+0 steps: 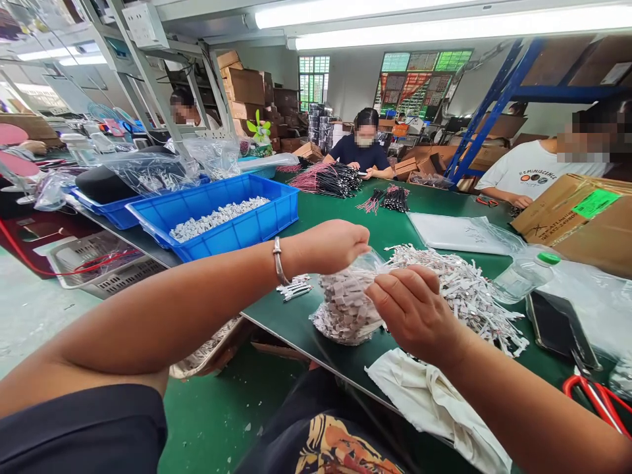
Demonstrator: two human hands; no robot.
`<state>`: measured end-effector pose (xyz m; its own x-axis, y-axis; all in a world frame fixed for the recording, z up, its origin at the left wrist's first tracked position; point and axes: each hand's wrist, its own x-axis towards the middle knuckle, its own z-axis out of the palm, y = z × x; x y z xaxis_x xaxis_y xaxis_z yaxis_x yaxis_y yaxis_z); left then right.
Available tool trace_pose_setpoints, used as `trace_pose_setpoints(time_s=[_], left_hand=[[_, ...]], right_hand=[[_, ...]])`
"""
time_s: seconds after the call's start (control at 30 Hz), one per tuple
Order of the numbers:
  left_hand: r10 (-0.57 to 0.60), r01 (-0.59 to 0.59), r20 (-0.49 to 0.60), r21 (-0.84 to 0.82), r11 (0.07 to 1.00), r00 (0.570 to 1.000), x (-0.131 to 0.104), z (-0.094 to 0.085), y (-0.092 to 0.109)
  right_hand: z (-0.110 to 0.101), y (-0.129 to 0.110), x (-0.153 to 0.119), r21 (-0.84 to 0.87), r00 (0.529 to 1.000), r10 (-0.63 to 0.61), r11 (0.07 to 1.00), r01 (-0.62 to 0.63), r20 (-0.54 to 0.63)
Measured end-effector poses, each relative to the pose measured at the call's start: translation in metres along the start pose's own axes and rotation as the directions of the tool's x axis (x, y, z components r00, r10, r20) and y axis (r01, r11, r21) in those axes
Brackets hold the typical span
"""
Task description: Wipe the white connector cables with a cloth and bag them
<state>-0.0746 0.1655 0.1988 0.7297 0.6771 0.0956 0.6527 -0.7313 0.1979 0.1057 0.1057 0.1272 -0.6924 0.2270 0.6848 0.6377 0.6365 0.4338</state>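
A clear plastic bag (345,306) full of small white parts stands on the green table near its front edge. My left hand (328,247), fingers closed, grips the top of the bag from the left. Closed on the bag's upper right side is my right hand (415,309). Behind and to the right of the bag spreads a heap of white wired connectors (459,289). A few more white connectors (295,288) lie just left of the bag.
A blue bin (217,217) of white parts stands at the left. On the right are a bottle (526,276), a phone (560,326), red-handled scissors (592,395) and a carton (582,224). A white cloth (434,401) overhangs the front edge. Co-workers sit across and to the right.
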Motion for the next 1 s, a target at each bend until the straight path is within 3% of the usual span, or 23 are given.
trace_pose_setpoints(time_s=[0.17, 0.4, 0.5, 0.83, 1.0], left_hand=[[0.019, -0.017, 0.054, -0.053, 0.998, 0.998, -0.003, -0.004, -0.006], [0.036, -0.036, 0.061, 0.003, 0.999, 0.998, -0.007, -0.006, -0.009], [0.009, -0.011, 0.048, 0.045, 0.999, 0.999, -0.005, -0.008, -0.01], [-0.111, 0.104, 0.029, 0.191, 0.976, 0.993, 0.001, -0.016, -0.015], [-0.044, 0.041, 0.017, 0.145, 0.989, 0.999, -0.001, -0.022, -0.009]], right_hand=[[-0.002, 0.004, 0.004, 0.081, 0.989, 0.147, 0.986, -0.145, -0.013], [-0.007, 0.005, 0.011, 0.093, 0.958, 0.248, 0.96, -0.262, 0.145], [-0.011, 0.003, 0.011, 0.145, 0.952, 0.231, 0.954, -0.262, 0.199], [-0.02, 0.003, 0.008, 0.25, 0.964, 0.148, 0.947, -0.203, 0.222], [-0.018, 0.005, 0.009, 0.273, 0.967, 0.133, 0.943, -0.191, 0.215]])
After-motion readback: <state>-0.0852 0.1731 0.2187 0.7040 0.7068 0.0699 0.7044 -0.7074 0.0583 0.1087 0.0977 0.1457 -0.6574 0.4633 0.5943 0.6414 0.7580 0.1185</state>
